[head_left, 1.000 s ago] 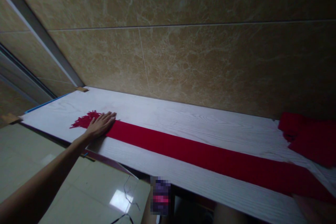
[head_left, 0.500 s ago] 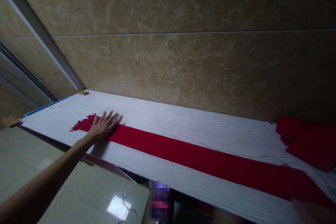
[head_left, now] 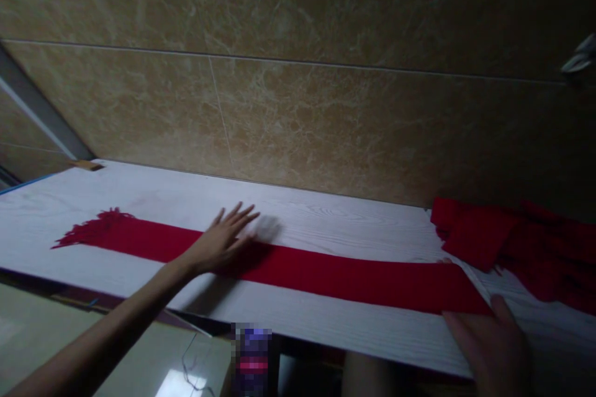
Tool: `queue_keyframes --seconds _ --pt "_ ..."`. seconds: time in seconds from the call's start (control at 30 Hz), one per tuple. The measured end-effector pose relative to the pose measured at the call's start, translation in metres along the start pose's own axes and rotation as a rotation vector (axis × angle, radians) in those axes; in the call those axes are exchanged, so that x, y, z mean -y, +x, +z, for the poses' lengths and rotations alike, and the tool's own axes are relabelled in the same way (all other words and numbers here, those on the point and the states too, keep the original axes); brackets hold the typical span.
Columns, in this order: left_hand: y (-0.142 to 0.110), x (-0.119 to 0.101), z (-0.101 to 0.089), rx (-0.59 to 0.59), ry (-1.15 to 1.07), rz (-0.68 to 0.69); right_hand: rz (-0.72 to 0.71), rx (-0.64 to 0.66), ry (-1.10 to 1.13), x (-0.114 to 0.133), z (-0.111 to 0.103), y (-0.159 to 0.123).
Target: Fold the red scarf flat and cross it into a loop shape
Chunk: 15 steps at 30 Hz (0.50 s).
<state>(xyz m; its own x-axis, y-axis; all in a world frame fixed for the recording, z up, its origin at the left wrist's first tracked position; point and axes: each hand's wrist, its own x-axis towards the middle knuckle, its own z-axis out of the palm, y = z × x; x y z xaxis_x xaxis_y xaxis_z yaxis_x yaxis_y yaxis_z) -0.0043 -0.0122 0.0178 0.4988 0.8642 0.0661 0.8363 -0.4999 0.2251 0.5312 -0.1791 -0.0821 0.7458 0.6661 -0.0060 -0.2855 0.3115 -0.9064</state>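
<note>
A long red scarf (head_left: 335, 273) lies lengthwise along the white table, its fringed end at the left. My left hand (head_left: 226, 239) is over its middle part, fingers spread and holding nothing; whether the palm touches the cloth I cannot tell. At the scarf's right end is my right hand (head_left: 493, 338), dim and partly cut by shadow, with the cloth between thumb and fingers. Fingertips peek out at the scarf's far edge near that end. The rest of the right hand's fingers are hidden by the cloth.
A loose heap of red cloth (head_left: 516, 248) lies on the right of the white wood-grain table (head_left: 298, 316). Brown marbled wall tiles (head_left: 298, 124) rise along the table's back edge. A small wooden block (head_left: 87, 165) sits at the far left corner. Below is the tiled floor.
My left hand has moved right along the scarf, away from the fringe, which is now uncovered. The view has shifted right, showing more of my right hand and of the red heap.
</note>
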Motion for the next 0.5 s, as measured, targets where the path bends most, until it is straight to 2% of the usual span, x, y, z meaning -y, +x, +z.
queue_keyframes --seconds 0.1,0.13,0.2,0.27,0.33,0.5 --pt "0.019 -0.086 0.016 0.104 -0.133 0.314 0.053 -0.028 0.031 0.002 0.008 -0.001" --pt "0.024 -0.107 0.022 0.139 -0.154 0.404 0.079 -0.031 0.053 0.003 0.011 -0.001" --pt "0.032 -0.134 0.036 0.150 -0.190 0.502 0.132 -0.016 0.092 0.003 0.017 -0.002" --pt "0.039 -0.145 0.048 0.145 -0.212 0.531 0.185 0.010 0.131 0.003 0.021 -0.001" --pt "0.045 -0.148 0.056 0.141 -0.219 0.526 0.235 0.027 0.170 0.003 0.024 0.000" --pt "0.048 -0.147 0.059 0.122 -0.256 0.458 0.344 0.012 0.284 0.003 0.027 0.002"
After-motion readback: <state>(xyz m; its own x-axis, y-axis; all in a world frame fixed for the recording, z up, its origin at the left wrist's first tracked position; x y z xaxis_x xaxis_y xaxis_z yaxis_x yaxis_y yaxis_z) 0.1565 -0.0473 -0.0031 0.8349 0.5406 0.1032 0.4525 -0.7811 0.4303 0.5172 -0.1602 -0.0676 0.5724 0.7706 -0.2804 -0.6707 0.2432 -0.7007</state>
